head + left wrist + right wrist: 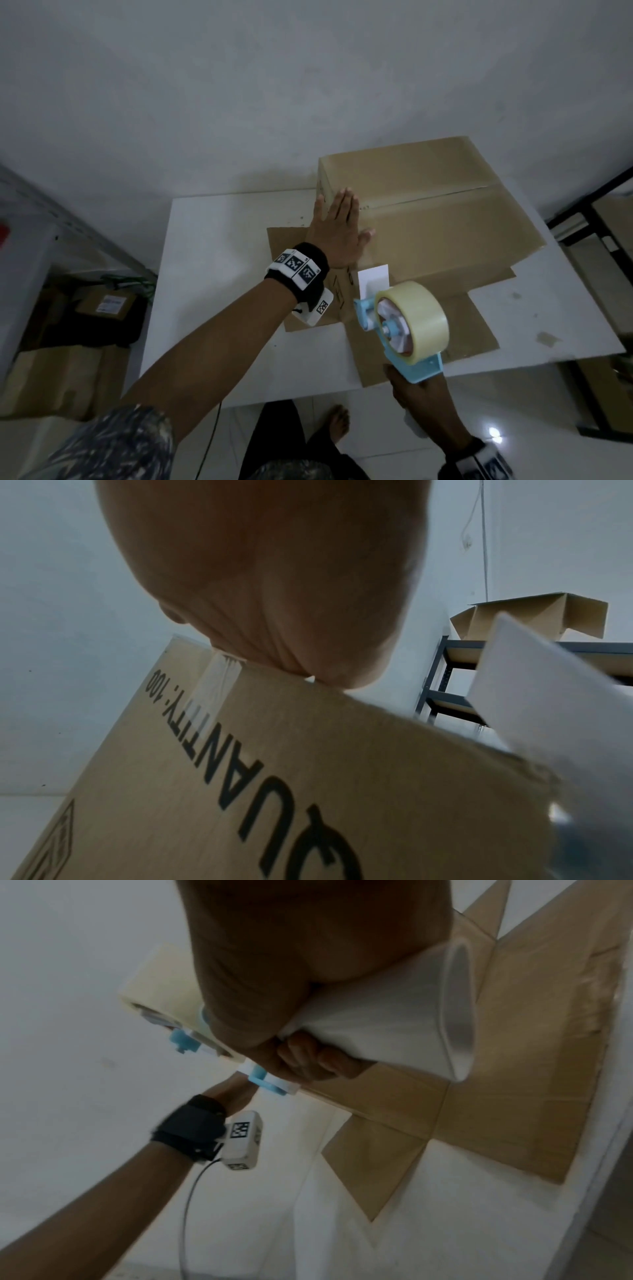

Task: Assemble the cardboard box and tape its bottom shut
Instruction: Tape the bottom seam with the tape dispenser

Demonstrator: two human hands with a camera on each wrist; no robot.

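The cardboard box [445, 219] stands on the white table [212, 274], closed flaps upward, with a seam across the middle. Its lower flaps [421, 339] lie spread flat on the table. My left hand [339, 233] lies flat with straight fingers on the box's left top edge. In the left wrist view my palm [274, 588] presses that edge above a strip of clear tape [219, 680] running down the printed side. My right hand [411, 387] grips the handle of the blue tape dispenser [411, 322]. The dispenser's white front plate [373, 281] is at the box's near left corner.
Cardboard boxes [106, 301] sit on the floor to the left of the table. A dark metal shelf [589, 219] stands at the right, and it carries an open box [534, 615]. A bare foot [337, 425] shows below the table's front edge.
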